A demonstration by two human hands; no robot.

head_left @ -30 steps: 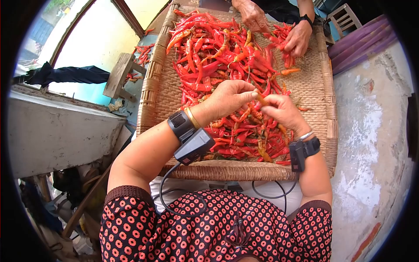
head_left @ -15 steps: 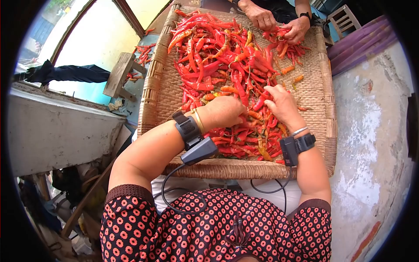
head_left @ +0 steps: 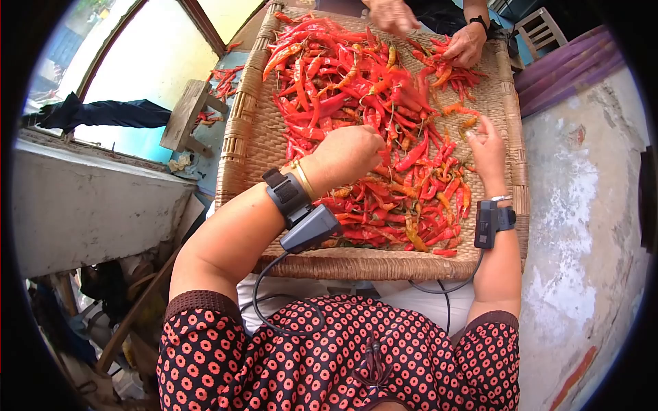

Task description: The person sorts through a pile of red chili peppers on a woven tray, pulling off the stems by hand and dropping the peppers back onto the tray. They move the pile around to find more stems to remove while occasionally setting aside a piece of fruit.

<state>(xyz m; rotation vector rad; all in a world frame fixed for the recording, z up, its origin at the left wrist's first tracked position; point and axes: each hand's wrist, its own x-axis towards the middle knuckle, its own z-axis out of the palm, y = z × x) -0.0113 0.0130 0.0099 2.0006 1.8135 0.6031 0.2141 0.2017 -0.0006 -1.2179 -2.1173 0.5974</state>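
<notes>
A broad heap of red chili peppers (head_left: 336, 103), with some orange ones, lies on a woven tray (head_left: 253, 151). My left hand (head_left: 346, 156) is over the middle of the heap with its fingers curled together; what they hold, if anything, is hidden. To the right of the heap, my right hand (head_left: 488, 152) has its thumb and index finger apart beside an orange chili pepper (head_left: 469, 123). Another orange-red chili pepper (head_left: 466, 111) lies just beyond those fingertips.
At the far edge, another person's hands (head_left: 462, 46) work over a smaller chili pile. A wooden stool (head_left: 186, 116) stands left of the tray, near scattered chilies (head_left: 226, 81). A peeling wall (head_left: 576, 192) runs along the right. Cables hang from my wrist devices.
My right hand has moved right, from the heap to the loose orange chilies. My left hand has shifted slightly up and left. The other person's one hand has moved away from the small pile.
</notes>
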